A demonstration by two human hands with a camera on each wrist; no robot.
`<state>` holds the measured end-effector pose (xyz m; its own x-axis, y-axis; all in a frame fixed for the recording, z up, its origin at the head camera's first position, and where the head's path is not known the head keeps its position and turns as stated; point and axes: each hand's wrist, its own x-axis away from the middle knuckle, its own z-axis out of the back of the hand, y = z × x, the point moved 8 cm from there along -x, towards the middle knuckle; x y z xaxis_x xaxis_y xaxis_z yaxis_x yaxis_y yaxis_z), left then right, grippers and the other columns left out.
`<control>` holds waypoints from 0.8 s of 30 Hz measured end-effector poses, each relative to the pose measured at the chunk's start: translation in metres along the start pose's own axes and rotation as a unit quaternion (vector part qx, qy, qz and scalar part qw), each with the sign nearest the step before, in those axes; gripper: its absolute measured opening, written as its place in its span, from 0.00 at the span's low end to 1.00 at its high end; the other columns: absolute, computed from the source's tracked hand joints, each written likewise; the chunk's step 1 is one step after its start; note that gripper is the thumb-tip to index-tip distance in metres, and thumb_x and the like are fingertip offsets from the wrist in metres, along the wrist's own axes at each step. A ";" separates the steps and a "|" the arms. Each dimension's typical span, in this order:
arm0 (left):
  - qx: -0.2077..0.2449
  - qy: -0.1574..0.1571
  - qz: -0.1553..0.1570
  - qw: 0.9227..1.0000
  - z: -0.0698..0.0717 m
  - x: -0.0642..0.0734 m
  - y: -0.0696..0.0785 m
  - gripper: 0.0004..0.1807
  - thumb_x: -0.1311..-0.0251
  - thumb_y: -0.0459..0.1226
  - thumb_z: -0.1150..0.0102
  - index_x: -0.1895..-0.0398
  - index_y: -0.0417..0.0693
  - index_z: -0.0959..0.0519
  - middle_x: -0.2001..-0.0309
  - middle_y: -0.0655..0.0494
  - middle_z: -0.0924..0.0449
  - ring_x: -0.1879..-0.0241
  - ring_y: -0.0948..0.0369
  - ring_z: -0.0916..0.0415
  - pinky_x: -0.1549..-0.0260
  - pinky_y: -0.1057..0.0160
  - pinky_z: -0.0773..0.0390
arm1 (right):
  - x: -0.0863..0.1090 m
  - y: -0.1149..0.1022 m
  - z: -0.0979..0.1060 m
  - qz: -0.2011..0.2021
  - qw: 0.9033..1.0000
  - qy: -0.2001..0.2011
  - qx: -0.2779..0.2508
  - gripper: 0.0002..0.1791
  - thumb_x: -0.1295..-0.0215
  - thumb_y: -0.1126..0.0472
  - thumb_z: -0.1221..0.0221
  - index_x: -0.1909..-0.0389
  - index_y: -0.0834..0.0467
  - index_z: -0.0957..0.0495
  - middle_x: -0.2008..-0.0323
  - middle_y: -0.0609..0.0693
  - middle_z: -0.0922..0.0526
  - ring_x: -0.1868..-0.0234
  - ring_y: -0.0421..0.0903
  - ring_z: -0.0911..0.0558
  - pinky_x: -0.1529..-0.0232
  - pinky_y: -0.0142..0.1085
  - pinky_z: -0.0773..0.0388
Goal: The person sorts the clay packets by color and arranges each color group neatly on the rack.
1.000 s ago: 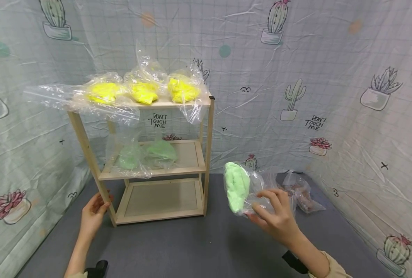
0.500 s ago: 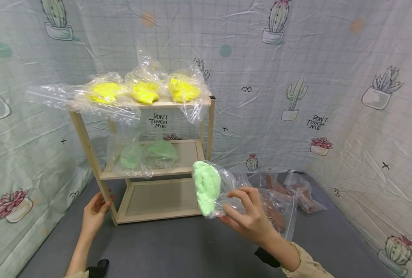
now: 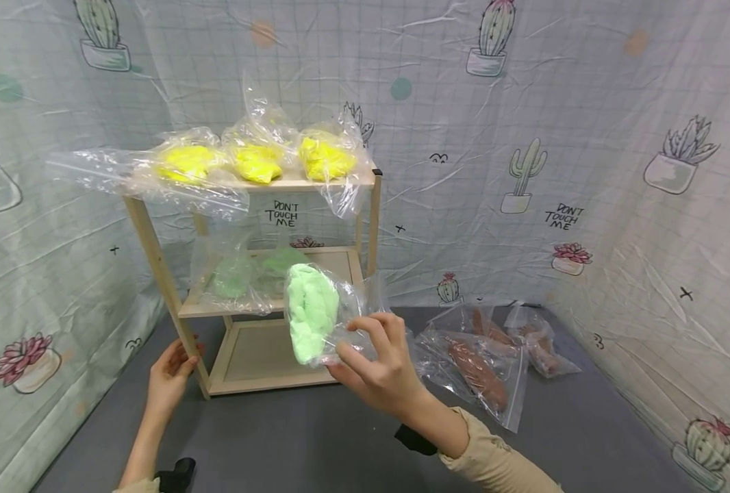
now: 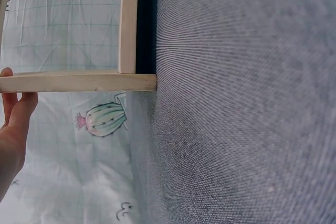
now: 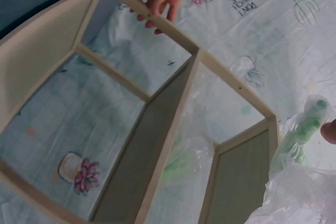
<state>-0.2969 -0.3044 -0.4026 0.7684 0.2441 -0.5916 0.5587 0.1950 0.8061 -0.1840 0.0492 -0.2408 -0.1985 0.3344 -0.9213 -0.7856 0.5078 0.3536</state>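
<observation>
My right hand point(image 3: 380, 370) holds a clear plastic zip bag with a pale green dough-like lump point(image 3: 311, 313) in it, in front of the shelf's right half. A fingertip point(image 5: 329, 131) of that hand shows at the right edge of the right wrist view. Low on the left, my left hand point(image 3: 169, 376) grips the front left post point(image 4: 79, 82) of a wooden shelf rack point(image 3: 371, 226). On the middle shelf rest two bagged green lumps point(image 3: 229, 277), the right one partly hidden by the held bag. Several bags with yellow lumps point(image 3: 257, 163) lie along the top shelf.
Bags with reddish-brown lumps point(image 3: 479, 373) lie on the dark grey table point(image 3: 316, 445) right of the rack. The bottom shelf point(image 3: 260, 352) is partly covered by my right hand's bag. A cactus-print cloth point(image 3: 451, 130) hangs behind and at both sides.
My right hand has carried the green bag leftward from the table's right side to the front of the shelf, uncovering the reddish-brown bags. The left hand stays on the post.
</observation>
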 end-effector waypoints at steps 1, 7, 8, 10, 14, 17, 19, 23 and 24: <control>-0.002 -0.001 0.001 1.000 0.000 0.000 0.000 0.18 0.45 0.20 0.52 0.49 0.24 0.34 0.64 0.71 0.20 0.65 0.75 0.23 0.66 0.81 0.27 | -0.003 0.000 -0.004 -0.007 1.000 0.000 0.000 0.10 0.42 0.55 0.44 0.80 0.55 0.28 0.67 0.55 0.28 0.65 0.52 0.33 0.66 0.43 0.37; -0.016 0.000 0.013 1.000 -0.002 0.002 -0.001 0.17 0.44 0.22 0.52 0.49 0.32 0.30 0.64 0.72 0.21 0.65 0.75 0.23 0.67 0.81 0.27 | -0.016 0.007 -0.028 -0.038 0.998 -0.022 0.035 0.10 0.54 0.57 0.36 0.79 0.54 0.28 0.67 0.54 0.29 0.64 0.51 0.33 0.66 0.43 0.37; -0.019 0.001 0.015 1.000 -0.002 0.002 -0.001 0.18 0.44 0.22 0.52 0.49 0.35 0.29 0.64 0.72 0.21 0.65 0.75 0.24 0.67 0.81 0.27 | -0.018 0.009 -0.031 -0.038 0.998 -0.024 0.043 0.10 0.55 0.57 0.35 0.79 0.54 0.28 0.67 0.54 0.29 0.64 0.51 0.33 0.65 0.43 0.37; -0.022 0.002 0.016 1.000 -0.002 0.002 0.000 0.18 0.44 0.21 0.52 0.49 0.39 0.28 0.64 0.72 0.21 0.65 0.75 0.24 0.67 0.81 0.27 | -0.022 0.011 -0.038 -0.037 0.997 -0.027 0.058 0.10 0.57 0.57 0.35 0.77 0.54 0.27 0.67 0.53 0.29 0.64 0.50 0.33 0.65 0.43 0.37; -0.025 0.004 0.018 1.000 -0.001 0.002 0.000 0.20 0.45 0.21 0.52 0.50 0.43 0.28 0.64 0.73 0.21 0.64 0.75 0.23 0.67 0.81 0.27 | -0.031 0.017 -0.050 -0.036 0.995 -0.035 0.088 0.09 0.56 0.56 0.35 0.76 0.52 0.26 0.66 0.53 0.29 0.64 0.50 0.33 0.65 0.41 0.39; -0.029 0.004 0.019 0.999 -0.001 0.002 0.000 0.20 0.44 0.21 0.52 0.50 0.44 0.28 0.64 0.73 0.21 0.64 0.76 0.24 0.67 0.81 0.28 | -0.036 0.024 -0.061 -0.036 0.991 -0.045 0.118 0.10 0.55 0.55 0.35 0.77 0.52 0.27 0.66 0.52 0.29 0.64 0.51 0.33 0.65 0.41 0.39; -0.029 0.004 0.018 0.999 -0.001 0.002 0.000 0.20 0.44 0.21 0.52 0.50 0.44 0.28 0.64 0.73 0.21 0.64 0.76 0.24 0.67 0.82 0.28 | -0.038 0.029 -0.068 -0.039 0.988 -0.052 0.139 0.10 0.54 0.55 0.35 0.77 0.51 0.27 0.66 0.52 0.28 0.64 0.51 0.33 0.64 0.41 0.39; -0.033 0.005 0.013 0.999 0.000 0.001 0.000 0.20 0.45 0.20 0.52 0.51 0.43 0.27 0.64 0.72 0.21 0.64 0.76 0.23 0.66 0.82 0.28 | -0.037 0.041 -0.081 -0.047 0.982 -0.071 0.166 0.09 0.52 0.55 0.36 0.76 0.51 0.27 0.66 0.52 0.28 0.63 0.51 0.32 0.63 0.40 0.38; -0.035 0.006 0.012 0.999 0.000 0.001 0.001 0.20 0.45 0.20 0.52 0.51 0.43 0.27 0.64 0.72 0.21 0.64 0.76 0.23 0.66 0.82 0.28 | -0.036 0.043 -0.083 -0.049 0.981 -0.076 0.170 0.08 0.51 0.55 0.37 0.75 0.51 0.27 0.66 0.52 0.28 0.63 0.51 0.32 0.64 0.40 0.38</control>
<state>-0.2959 -0.3038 -0.4028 0.7769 0.2609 -0.5730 0.5169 0.2554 0.8171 -0.2598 -0.0068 -0.2058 -0.0225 0.3716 -0.9281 -0.5497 0.7708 0.3220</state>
